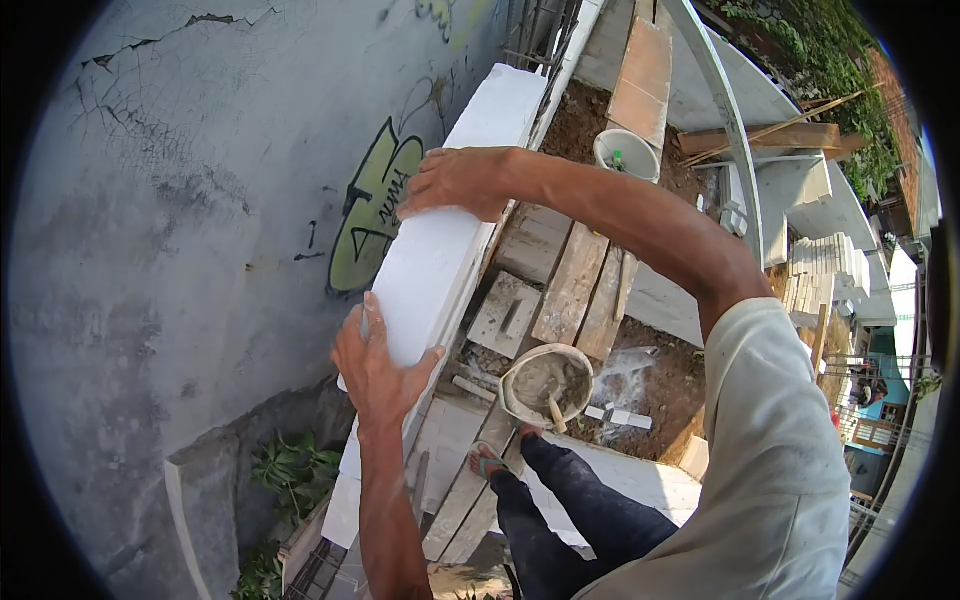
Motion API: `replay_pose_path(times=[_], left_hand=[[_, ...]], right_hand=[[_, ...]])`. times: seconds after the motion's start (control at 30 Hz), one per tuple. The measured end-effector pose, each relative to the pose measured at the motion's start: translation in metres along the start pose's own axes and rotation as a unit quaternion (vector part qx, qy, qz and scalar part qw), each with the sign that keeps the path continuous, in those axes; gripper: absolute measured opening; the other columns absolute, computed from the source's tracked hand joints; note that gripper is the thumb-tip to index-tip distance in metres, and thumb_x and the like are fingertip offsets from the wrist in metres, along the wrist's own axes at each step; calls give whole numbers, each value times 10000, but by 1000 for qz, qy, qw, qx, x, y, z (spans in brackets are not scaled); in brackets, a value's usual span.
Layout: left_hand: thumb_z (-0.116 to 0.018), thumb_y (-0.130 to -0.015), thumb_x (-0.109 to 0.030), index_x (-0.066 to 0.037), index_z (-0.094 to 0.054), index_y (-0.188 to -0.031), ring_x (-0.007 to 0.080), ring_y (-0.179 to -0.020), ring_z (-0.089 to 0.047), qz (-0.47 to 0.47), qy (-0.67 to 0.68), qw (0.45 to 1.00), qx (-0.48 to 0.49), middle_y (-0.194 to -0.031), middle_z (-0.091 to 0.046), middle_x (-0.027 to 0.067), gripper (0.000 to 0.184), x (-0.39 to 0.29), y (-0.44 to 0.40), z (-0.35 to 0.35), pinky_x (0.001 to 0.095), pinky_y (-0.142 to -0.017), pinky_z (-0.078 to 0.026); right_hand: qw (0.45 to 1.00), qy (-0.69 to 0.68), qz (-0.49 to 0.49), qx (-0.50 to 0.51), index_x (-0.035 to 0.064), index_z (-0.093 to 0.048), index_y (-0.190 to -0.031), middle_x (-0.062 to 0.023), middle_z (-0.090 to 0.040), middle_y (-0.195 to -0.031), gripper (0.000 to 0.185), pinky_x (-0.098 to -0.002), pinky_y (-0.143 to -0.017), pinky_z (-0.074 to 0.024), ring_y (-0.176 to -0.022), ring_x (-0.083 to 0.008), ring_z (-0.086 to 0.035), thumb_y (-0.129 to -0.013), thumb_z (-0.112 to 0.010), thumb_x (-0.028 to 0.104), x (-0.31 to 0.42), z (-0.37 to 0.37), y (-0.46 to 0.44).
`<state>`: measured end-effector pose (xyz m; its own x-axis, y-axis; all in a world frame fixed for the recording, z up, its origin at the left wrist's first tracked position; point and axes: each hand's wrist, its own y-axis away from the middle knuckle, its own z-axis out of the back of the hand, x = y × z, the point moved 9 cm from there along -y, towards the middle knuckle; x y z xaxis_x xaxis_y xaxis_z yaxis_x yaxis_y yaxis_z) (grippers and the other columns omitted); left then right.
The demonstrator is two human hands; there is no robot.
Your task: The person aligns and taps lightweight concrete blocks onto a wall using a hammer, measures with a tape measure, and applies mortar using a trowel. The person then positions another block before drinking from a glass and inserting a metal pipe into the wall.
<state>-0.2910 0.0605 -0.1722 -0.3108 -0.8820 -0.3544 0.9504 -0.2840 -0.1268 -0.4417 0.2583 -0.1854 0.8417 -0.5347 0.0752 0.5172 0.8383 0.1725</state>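
Note:
A long white lightweight concrete block (425, 275) lies along the top of a narrow block wall (342, 508), beside a grey plastered wall. My left hand (383, 370) grips its near end, thumb on one side and fingers on the other. My right hand (458, 182) is wrapped over the top farther along, with its fingertips on the grey wall's side. White block surface (505, 105) continues beyond my right hand; whether it is a separate block I cannot tell, since the hand covers that stretch. My right thumb is hidden.
Below stands a bucket (520, 412) of grey mortar with a wooden-handled tool (556, 410) in it. My feet rest on planks (468, 500). Other planks (572, 285), a pale bucket (605, 150) and stacked blocks (815, 270) lie beyond. The grey wall (200, 250) bounds the left.

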Motion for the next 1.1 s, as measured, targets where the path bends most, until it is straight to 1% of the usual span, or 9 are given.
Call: replay_pose_path(times=[0.13,0.2,0.47,0.53,0.57,0.8,0.93,0.97,1.1], left_hand=[[-1033,-559,-427,-43,-440,-1634,421,-1375,-520,-1,9,1000,6,-1458,-553,266,1286,1,0,0,557,-1131,-414],[-1044,-532,-425,-46,-435,-1637,422,-1372,-526,0,10,1000,8,-1462,-553,271,1317,0,0,1,555,-1127,-419],[-1064,-494,-268,-14,-426,-1629,476,-1337,-556,-41,19,999,8,-1474,-542,318,1326,-11,-2,4,551,-1110,-475],[-1061,-501,-242,-6,-426,-1625,488,-1339,-555,-48,20,999,12,-1478,-536,330,1313,-13,-3,3,548,-1108,-485],[-1058,-507,-231,-8,-420,-1628,489,-1348,-548,-38,23,999,22,-1484,-530,334,1309,-12,-4,1,544,-1110,-487],[-1049,-555,-269,-47,-388,-1654,440,-1376,-539,1,-12,998,55,-1521,-518,291,1301,-9,-4,-4,519,-1145,-487],[-1052,-562,-316,-56,-404,-1647,421,-1372,-547,8,-2,999,47,-1494,-546,253,1290,-5,-4,-6,501,-1134,-506],[-1052,-562,-316,-56,-404,-1647,421,-1372,-547,20,-11,999,49,-1494,-546,253,1290,-2,-5,-6,501,-1134,-506],[-1062,-535,-328,-67,-409,-1646,421,-1376,-545,13,24,999,46,-1488,-551,253,1316,-1,-3,-5,510,-1131,-506]], right_hand=[[1000,-12,-3,-3,271,-467,-1616,-22,-595,-1449,1333,-450,-1257,-382,-1438,-345,-502,-409,-978,23,6,13,2],[997,-52,-34,41,263,-499,-1603,-41,-595,-1489,1083,-487,-1318,-317,-1429,-306,-516,-639,-871,-63,9,16,6],[991,-40,-128,-8,374,-447,-1615,15,-540,-1549,1125,-519,-1377,-202,-1534,-269,-430,-670,-917,-14,12,3,14],[993,-20,-107,-54,333,-515,-1547,-3,-596,-1415,897,-561,-1329,-242,-1445,-274,-502,-772,-857,39,16,7,16],[992,-19,-112,-53,340,-509,-1555,0,-591,-1448,879,-571,-1331,-235,-1465,-275,-489,-798,-846,50,15,4,16],[991,-31,-133,3,368,-440,-1626,-19,-500,-1616,996,-544,-1366,-196,-1556,-285,-411,-784,-831,7,16,5,20],[988,-49,-145,-29,350,-491,-1605,-18,-513,-1615,1215,-505,-1381,-202,-1561,-271,-409,-554,-858,-137,12,0,18],[991,-25,-133,-13,353,-470,-1605,0,-533,-1585,1127,-551,-1348,-239,-1535,-292,-437,-643,-873,-75,12,-2,16],[992,-9,-126,-23,372,-437,-1632,-1,-507,-1617,1192,-525,-1347,-274,-1546,-279,-426,-624,-891,-75,16,-11,14]])
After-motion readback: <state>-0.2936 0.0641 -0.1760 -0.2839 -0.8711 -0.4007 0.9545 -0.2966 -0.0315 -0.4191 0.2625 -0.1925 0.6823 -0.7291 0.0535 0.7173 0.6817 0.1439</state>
